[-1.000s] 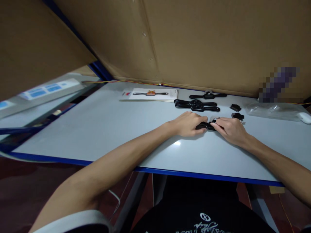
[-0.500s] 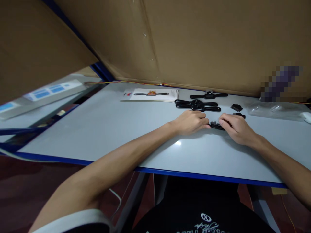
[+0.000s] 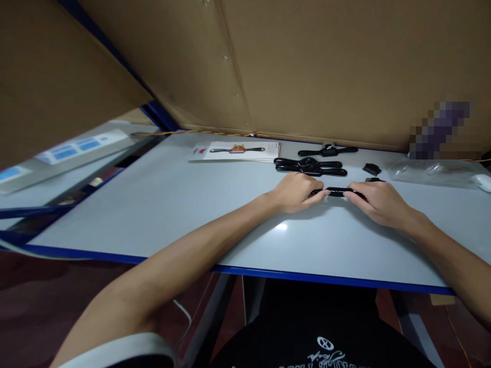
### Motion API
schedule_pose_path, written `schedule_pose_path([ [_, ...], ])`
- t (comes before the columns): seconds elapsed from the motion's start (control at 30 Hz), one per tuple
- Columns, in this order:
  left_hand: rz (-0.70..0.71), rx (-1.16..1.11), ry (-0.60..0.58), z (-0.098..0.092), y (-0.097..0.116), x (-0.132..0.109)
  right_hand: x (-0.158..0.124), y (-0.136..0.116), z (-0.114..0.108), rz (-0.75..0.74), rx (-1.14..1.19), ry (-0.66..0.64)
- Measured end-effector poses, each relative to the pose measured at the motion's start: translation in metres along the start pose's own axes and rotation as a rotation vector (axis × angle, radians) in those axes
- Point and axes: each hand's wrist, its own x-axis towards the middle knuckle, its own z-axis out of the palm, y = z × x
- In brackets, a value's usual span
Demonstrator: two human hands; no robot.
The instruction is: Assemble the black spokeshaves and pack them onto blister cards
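A black two-handled tool (image 3: 336,192) lies across the grey table (image 3: 161,204) between my hands. My left hand (image 3: 296,192) is closed on its left handle. My right hand (image 3: 378,202) is closed on its right handle. Only the tool's middle shows between my fingers. Just behind my hands lie two more black tools of the same kind, stacked together (image 3: 310,166), and a third one (image 3: 328,151) near the cardboard wall. Two small black parts sit by my right hand, one (image 3: 372,168) farther back and one (image 3: 374,179) close to my knuckles.
A printed card (image 3: 236,150) showing such a tool lies at the back left. A clear plastic bag (image 3: 429,173) and a white object (image 3: 482,182) lie at the right. Cardboard panels (image 3: 326,66) wall in the back and left. The table's blue front edge (image 3: 307,277) runs before me.
My right hand slid right from the tool's centre out to its right handle. The tool has turned level across the table, held at both ends. My left hand kept its grip.
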Motion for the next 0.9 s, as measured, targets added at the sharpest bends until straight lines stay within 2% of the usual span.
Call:
schedule_pose_path([
  [0.37, -0.177, 0.026, -0.002, 0.004, 0.007, 0.0, -0.002, -0.01, 0.0, 0.0, -0.013, 0.025],
  [0.73, -0.236, -0.019, 0.051, 0.003, 0.007, 0.002, -0.002, -0.012, -0.005, 0.034, -0.02, -0.04],
  [0.9, -0.241, -0.034, 0.077, 0.0, 0.008, 0.002, -0.002, -0.012, -0.008, 0.044, 0.016, 0.004],
])
